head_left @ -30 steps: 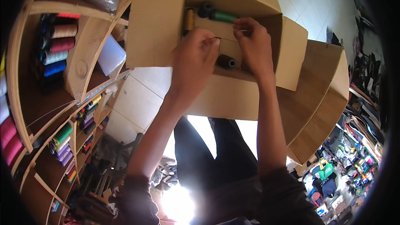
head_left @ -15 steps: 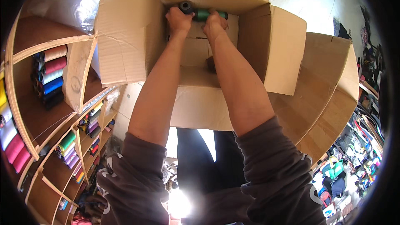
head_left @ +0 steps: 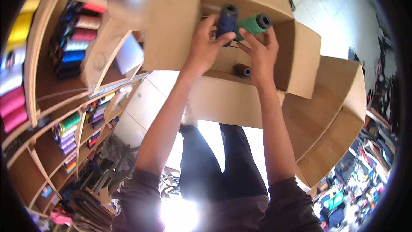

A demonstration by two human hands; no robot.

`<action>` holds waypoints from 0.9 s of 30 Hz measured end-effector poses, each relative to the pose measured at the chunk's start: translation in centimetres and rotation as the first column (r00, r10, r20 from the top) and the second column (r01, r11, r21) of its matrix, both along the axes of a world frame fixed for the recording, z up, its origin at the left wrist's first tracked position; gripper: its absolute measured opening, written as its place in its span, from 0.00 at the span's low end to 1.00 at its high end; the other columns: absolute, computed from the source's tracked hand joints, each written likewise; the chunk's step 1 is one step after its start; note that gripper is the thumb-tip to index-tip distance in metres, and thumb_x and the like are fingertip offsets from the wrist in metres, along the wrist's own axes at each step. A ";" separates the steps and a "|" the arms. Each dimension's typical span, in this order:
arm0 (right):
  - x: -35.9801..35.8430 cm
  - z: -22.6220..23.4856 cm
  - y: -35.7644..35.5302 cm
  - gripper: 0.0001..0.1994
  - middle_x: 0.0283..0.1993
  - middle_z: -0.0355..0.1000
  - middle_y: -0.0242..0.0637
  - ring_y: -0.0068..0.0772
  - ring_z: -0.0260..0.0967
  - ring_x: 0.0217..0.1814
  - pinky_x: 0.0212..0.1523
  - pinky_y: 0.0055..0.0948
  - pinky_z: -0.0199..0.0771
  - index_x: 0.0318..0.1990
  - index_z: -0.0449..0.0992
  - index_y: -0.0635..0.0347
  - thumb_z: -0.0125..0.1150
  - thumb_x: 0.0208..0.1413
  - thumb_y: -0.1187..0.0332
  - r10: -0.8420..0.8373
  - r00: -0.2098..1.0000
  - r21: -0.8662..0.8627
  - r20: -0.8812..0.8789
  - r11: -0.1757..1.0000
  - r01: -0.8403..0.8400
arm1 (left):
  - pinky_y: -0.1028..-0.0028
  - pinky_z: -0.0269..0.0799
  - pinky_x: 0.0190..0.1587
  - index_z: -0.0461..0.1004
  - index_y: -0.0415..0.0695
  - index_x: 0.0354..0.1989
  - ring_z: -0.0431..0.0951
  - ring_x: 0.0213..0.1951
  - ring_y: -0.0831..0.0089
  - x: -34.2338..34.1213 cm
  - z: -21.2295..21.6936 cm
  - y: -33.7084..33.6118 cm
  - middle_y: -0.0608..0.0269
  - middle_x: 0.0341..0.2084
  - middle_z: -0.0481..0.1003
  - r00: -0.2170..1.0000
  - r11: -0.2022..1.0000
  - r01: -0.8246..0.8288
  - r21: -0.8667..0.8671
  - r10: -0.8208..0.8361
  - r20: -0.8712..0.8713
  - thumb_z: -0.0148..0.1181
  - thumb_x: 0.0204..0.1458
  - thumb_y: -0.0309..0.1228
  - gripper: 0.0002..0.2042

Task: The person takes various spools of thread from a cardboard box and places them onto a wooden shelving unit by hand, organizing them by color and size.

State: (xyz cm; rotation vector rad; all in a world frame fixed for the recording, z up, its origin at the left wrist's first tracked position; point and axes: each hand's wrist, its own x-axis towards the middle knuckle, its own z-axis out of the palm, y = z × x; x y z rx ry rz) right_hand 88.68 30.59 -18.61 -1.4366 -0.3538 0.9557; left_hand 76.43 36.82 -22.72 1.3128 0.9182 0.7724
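My left hand [head_left: 207, 45] is closed round a dark navy thread spool [head_left: 226, 22], which stands nearly upright between thumb and fingers. Beside it, my right hand [head_left: 262, 51] grips a green thread spool [head_left: 252, 26], tilted with its dark core end up to the right. Both spools are over the open cardboard box [head_left: 214, 83]. Lower in the box lies a brown thread spool [head_left: 243, 70], left of my right wrist. Parts of both held spools are covered by my fingers.
A wooden shelf [head_left: 103, 66] with compartments of colourful thread spools [head_left: 76, 46] runs along the left. Another open cardboard box [head_left: 326, 99] stands at the right. Beyond it, a cluttered heap of mixed items [head_left: 343, 197] covers the lower right. Tiled floor [head_left: 146, 99] shows between shelf and box.
Both hands have risen from the box bottom with the navy and green spools. The view has shifted, showing more shelf on the left. The brown spool now shows more fully.
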 end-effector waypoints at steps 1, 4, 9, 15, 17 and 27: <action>-0.8 0.6 -0.6 0.23 0.47 0.70 0.36 0.33 0.70 0.54 0.50 0.34 0.72 0.52 0.73 0.59 0.69 0.46 0.75 0.030 1.000 0.019 -0.009 0.999 -0.030 | 0.70 0.72 0.51 0.66 0.37 0.57 0.75 0.47 0.73 -1.1 1.9 -0.6 0.60 0.49 0.73 0.998 0.996 0.012 -0.090 -0.006 0.065 0.66 0.54 0.25 0.23; -4.5 2.9 -0.6 0.22 0.52 0.67 0.34 0.32 0.69 0.57 0.49 0.35 0.74 0.53 0.73 0.57 0.70 0.49 0.71 0.130 0.908 0.115 0.398 0.975 -0.190 | 0.70 0.72 0.52 0.65 0.38 0.59 0.75 0.47 0.74 -5.2 4.5 -2.2 0.60 0.48 0.74 0.988 0.988 -0.105 0.112 0.090 0.129 0.67 0.52 0.23 0.26; -13.6 5.5 1.8 0.23 0.52 0.67 0.36 0.38 0.69 0.55 0.51 0.35 0.72 0.55 0.72 0.57 0.68 0.50 0.71 0.274 0.734 0.149 0.621 0.878 -0.454 | 0.72 0.68 0.52 0.76 0.36 0.44 0.76 0.43 0.75 -15.1 6.6 -3.4 0.62 0.38 0.78 0.809 0.755 -0.528 0.388 0.586 -0.040 0.70 0.46 0.20 0.15; -24.2 1.3 11.0 0.17 0.50 0.67 0.43 0.53 0.70 0.51 0.48 0.44 0.72 0.49 0.73 0.59 0.64 0.51 0.74 0.175 0.608 0.171 0.774 0.867 -0.468 | 0.68 0.75 0.36 0.75 0.35 0.42 0.80 0.34 0.63 -22.5 3.7 4.9 0.52 0.33 0.78 0.640 0.580 -0.611 0.538 0.762 -0.095 0.74 0.44 0.29 0.19; -26.3 -1.0 14.3 0.16 0.50 0.70 0.46 0.56 0.71 0.50 0.47 0.47 0.73 0.49 0.73 0.60 0.62 0.50 0.76 0.087 0.589 0.168 0.804 0.916 -0.365 | 0.64 0.75 0.37 0.75 0.35 0.41 0.80 0.35 0.57 -23.1 1.9 8.5 0.49 0.33 0.77 0.577 0.506 -0.594 0.626 0.810 -0.107 0.75 0.41 0.28 0.19; -27.9 -7.8 20.2 0.12 0.38 0.76 0.55 0.59 0.75 0.43 0.45 0.47 0.75 0.44 0.78 0.62 0.63 0.50 0.75 0.029 0.568 0.211 0.822 0.912 -0.352 | 0.62 0.74 0.35 0.78 0.38 0.32 0.81 0.31 0.55 -24.4 -5.1 15.4 0.51 0.26 0.79 0.375 0.288 -0.543 0.789 0.924 -0.080 0.75 0.36 0.27 0.14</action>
